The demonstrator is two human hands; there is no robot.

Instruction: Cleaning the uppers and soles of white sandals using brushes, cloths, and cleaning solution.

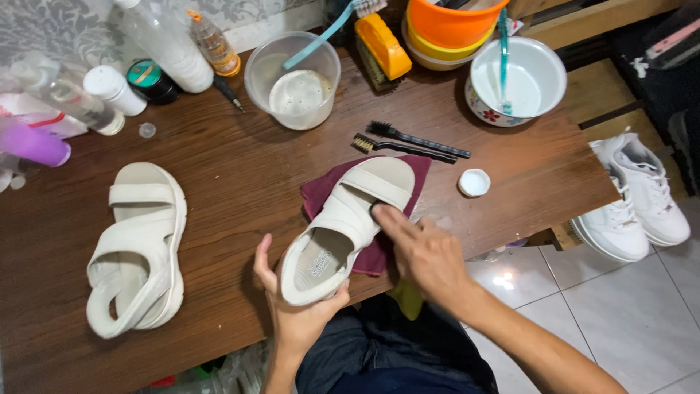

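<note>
- Our left hand [295,303] cups the heel of a cream strapped rubber sandal [343,226], fingers curled round it, steadying it.
- Our right hand [426,252] presses narrow fingertips [383,213] beside its strap.
- A maroon cloth [379,252] beneath it shields the brown wooden table [233,168].
- Two black brushes [412,142] lie beyond.

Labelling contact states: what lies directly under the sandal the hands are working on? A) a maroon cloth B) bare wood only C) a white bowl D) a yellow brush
A: the sandal, steadied at its heel by the left hand with the right hand pressing on its strap, rests on a maroon cloth spread on the wooden table; the white bowl and yellow brush sit apart at the far edge.
</note>
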